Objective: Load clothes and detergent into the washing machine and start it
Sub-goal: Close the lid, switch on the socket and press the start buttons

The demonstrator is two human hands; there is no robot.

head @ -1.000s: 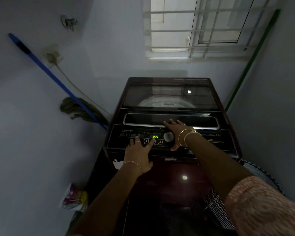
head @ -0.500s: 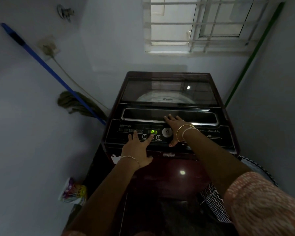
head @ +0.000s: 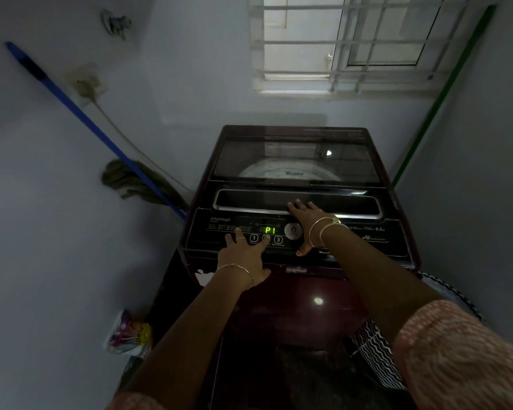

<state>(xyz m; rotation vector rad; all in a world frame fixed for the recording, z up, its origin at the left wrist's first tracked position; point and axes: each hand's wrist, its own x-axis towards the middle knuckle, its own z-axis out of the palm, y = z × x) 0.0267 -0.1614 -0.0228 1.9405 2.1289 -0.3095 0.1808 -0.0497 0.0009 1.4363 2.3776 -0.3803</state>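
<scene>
A dark maroon top-loading washing machine (head: 296, 294) stands ahead with its glass lid (head: 296, 161) down. The black control panel (head: 367, 236) shows a green "P1" display (head: 270, 230). My left hand (head: 243, 255) lies flat on the panel, its index fingertip on the middle of three numbered buttons. My right hand (head: 304, 223) rests spread over the panel beside the round knob (head: 293, 231), fingers reaching the lid handle recess (head: 249, 199). No clothes are visible outside the machine.
A blue-handled mop (head: 125, 173) leans on the left wall. A colourful detergent packet (head: 128, 335) sits on the floor at the left. A patterned basket (head: 376, 350) stands at the right. A green pole (head: 436, 96) leans in the right corner under a barred window (head: 347, 45).
The display changed from "00" to "P1". My left index finger stays on the middle button. Both hands have barely moved; the view shifted slightly.
</scene>
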